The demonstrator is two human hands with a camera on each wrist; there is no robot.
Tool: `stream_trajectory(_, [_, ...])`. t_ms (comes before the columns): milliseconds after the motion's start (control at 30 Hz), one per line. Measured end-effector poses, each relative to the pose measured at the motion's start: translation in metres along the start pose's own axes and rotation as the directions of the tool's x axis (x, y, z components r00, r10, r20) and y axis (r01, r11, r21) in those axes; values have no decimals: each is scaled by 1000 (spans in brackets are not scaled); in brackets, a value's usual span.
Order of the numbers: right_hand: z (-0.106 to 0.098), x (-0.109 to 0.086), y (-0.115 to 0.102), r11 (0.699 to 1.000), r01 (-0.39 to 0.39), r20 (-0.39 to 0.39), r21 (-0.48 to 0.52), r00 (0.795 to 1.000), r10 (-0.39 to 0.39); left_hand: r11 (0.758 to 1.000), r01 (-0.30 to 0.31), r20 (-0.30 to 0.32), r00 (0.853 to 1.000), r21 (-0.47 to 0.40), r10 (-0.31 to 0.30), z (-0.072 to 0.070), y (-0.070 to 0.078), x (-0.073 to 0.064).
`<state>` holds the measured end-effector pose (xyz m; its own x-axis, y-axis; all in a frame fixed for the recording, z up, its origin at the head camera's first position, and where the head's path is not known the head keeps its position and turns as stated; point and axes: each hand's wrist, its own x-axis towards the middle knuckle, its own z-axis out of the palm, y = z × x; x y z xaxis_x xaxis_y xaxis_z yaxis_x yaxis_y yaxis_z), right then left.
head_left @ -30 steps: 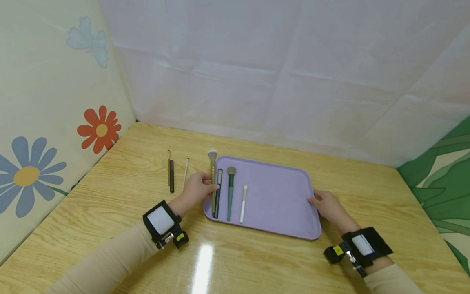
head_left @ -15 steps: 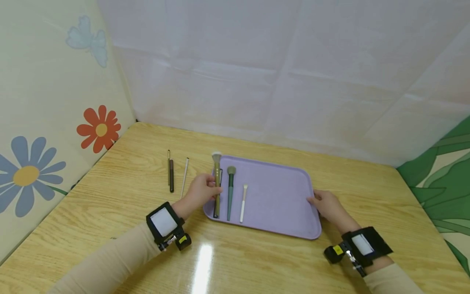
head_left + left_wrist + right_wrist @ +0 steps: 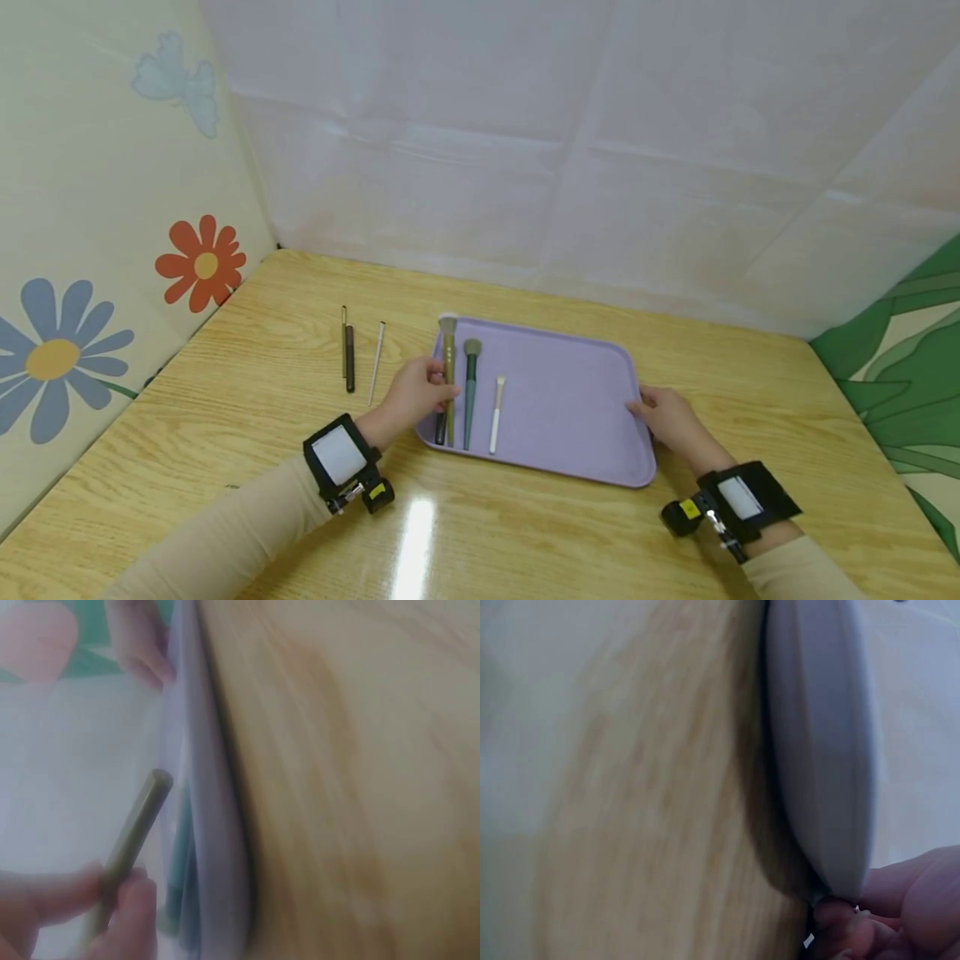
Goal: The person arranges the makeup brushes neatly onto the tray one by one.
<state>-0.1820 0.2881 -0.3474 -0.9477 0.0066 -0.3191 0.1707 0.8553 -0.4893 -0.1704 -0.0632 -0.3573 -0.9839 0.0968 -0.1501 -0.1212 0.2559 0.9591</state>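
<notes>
Between thumb and fingers, my left hand [image 3: 412, 392] pinches a gold-olive makeup brush [image 3: 449, 350], bristles toward the far side, over the left part of a lilac tray [image 3: 566, 400]. In the left wrist view the brush's handle [image 3: 139, 825] stands clear of the tray's rim. A dark, slim tool [image 3: 440, 430] lies on the tray, mostly hidden by that hand and brush. To its right lie a green makeup brush [image 3: 471, 387] and a small white-handled makeup brush [image 3: 497, 417]. My right hand [image 3: 671, 421] grips the tray's right rim, thumb on top and fingers below.
Left of the tray, on the wooden table [image 3: 525, 542], lie a thin gold stick [image 3: 344, 333], a dark brown pencil-like tool [image 3: 350, 358] and a thin white stick [image 3: 377, 362]. A pale sheet [image 3: 525, 167] hangs behind the table.
My left hand has moved slightly right with the gold-olive brush, from over the tray's left edge to just past the dark tool. My right hand and the tray have stayed put.
</notes>
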Motion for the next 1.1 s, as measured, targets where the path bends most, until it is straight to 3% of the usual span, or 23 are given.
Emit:
stream_trajectory(500, [1, 0, 1, 1000, 3, -4, 3, 1000, -3, 999, 5, 12, 1000, -32, -5, 7, 0, -1])
stream_trajectory(833, [1, -1, 1, 1000, 0, -2, 6, 1000, 0, 999, -33, 18, 999, 2, 33, 12, 4, -3])
stream_trajectory(1100, [0, -1, 0, 1000, 12, -6, -6, 1000, -12, 999, -30, 37, 999, 18, 29, 17, 4, -2])
